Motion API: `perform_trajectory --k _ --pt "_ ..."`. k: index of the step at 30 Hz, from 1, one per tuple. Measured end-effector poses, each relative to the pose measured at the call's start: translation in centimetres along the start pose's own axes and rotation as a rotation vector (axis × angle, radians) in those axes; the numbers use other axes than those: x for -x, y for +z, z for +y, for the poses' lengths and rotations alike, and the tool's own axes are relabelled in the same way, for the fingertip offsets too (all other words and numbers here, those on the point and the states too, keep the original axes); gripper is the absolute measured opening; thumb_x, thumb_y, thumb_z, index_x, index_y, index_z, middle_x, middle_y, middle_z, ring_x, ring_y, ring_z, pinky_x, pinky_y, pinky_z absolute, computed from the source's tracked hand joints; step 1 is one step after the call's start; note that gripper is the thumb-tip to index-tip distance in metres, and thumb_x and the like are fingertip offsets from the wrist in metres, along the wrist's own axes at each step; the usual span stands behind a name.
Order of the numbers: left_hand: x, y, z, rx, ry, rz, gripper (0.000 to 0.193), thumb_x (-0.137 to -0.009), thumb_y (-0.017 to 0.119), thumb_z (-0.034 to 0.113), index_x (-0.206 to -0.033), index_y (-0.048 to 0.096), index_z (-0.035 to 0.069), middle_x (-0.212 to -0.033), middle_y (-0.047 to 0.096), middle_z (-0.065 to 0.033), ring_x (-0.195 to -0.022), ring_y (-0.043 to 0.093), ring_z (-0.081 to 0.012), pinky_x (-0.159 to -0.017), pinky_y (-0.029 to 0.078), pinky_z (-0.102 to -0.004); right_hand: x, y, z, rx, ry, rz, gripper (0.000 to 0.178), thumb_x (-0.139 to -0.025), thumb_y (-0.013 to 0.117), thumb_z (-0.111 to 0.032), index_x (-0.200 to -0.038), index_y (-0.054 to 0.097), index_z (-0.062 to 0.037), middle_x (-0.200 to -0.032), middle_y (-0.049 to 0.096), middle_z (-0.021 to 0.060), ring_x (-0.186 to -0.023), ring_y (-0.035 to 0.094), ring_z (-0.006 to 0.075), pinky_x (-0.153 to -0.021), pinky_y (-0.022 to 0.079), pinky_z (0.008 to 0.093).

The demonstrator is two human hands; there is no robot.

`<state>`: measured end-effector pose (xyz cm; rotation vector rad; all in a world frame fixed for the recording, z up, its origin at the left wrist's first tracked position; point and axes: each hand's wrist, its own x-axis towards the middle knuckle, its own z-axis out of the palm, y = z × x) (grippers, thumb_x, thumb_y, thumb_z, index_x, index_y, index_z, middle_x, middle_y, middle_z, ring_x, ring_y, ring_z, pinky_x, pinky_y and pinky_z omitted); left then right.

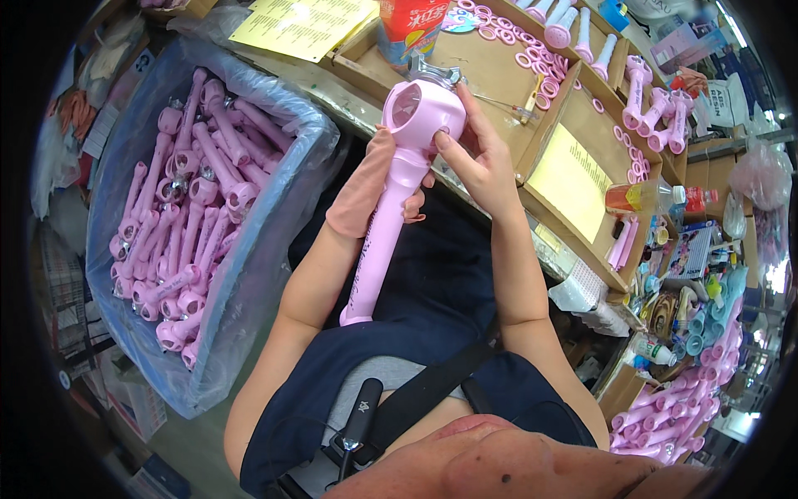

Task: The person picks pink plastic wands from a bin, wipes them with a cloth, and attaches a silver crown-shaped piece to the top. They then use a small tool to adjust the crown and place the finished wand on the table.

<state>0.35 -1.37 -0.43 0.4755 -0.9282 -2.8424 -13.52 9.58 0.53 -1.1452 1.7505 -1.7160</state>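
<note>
A long pink plastic wand (pixel 385 237) with a hollow round head stands tilted in front of me, its lower end near my lap. My left hand (pixel 372 187), partly covered by a peach-coloured glove, is wrapped round its neck just below the head. My right hand (pixel 480 158) grips the right side of the head, thumb pressed near a small hole there. A large round opening shows on the head's left. At the top of the head sits a shiny silver piece (pixel 434 71), close to my right fingertips.
At left stands a blue-lined bin (pixel 320 133) full of similar pink wands (pixel 170 241). Shallow cardboard trays (pixel 507 148) ahead hold pink rings (pixel 544 62), a screwdriver (pixel 529 106) and a yellow sheet (pixel 569 179). Bottles (pixel 640 198) stand at right; more pink wands (pixel 665 416) lie at lower right.
</note>
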Motion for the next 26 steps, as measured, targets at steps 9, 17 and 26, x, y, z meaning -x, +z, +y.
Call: perform_trajectory --k 9,17,26 --pt "0.2 -0.5 0.2 0.031 -0.001 -0.038 0.061 -0.098 0.036 0.065 -0.122 0.05 0.011 -0.084 0.058 -0.0104 -0.046 0.048 -0.0113 -0.04 0.038 -0.0232 1.1 1.3 2.2 -0.113 -0.067 0.168 0.063 -0.091 0.066 -0.013 -0.144 0.036 0.0032 -0.13 0.057 0.0167 -0.118 0.057 0.0243 -0.103 0.043 0.037" --pt "-1.7 -1.7 2.1 0.169 0.268 -0.041 0.067 -0.095 0.043 0.064 -0.125 0.047 0.004 -0.098 0.062 -0.0092 -0.071 0.062 -0.0176 -0.06 0.053 -0.0328 11.5 6.9 2.5 -0.688 0.644 -0.38 0.053 -0.083 0.073 -0.01 -0.125 0.042 -0.0014 -0.09 0.06 0.0069 -0.075 0.063 0.0165 -0.069 0.053 0.032" --pt "-2.2 -1.5 3.4 -0.107 0.537 0.144 0.052 -0.098 0.056 0.04 -0.128 0.043 0.0 -0.111 0.062 -0.0158 -0.094 0.064 -0.0227 -0.084 0.057 -0.0332 11.8 6.8 1.6 0.154 0.648 -0.17 0.044 -0.083 0.072 -0.023 -0.112 0.047 -0.0018 -0.084 0.068 0.0168 -0.07 0.07 0.0295 -0.062 0.054 0.039"
